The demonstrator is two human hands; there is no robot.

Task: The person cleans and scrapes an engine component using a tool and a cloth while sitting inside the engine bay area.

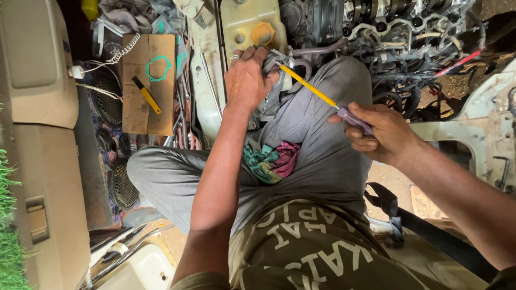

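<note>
My left hand (247, 80) grips a grey metal engine part (274, 96) resting on my raised knee. My right hand (379, 131) holds a screwdriver (317, 92) by its purple handle; its yellow shaft slants up-left and the tip meets the metal part just beside my left fingers. A multicoloured rag (271, 160) lies on my lap below the part. I sit cross-legged in grey trousers among car parts.
An open engine (408, 32) with hoses and wires fills the top right. A cream reservoir with a yellow cap (262, 33) stands behind my left hand. A cardboard sheet (148, 86) at the left carries a green gasket (157, 69) and a yellow-handled tool (147, 95). A beige panel (43, 134) runs along the left edge.
</note>
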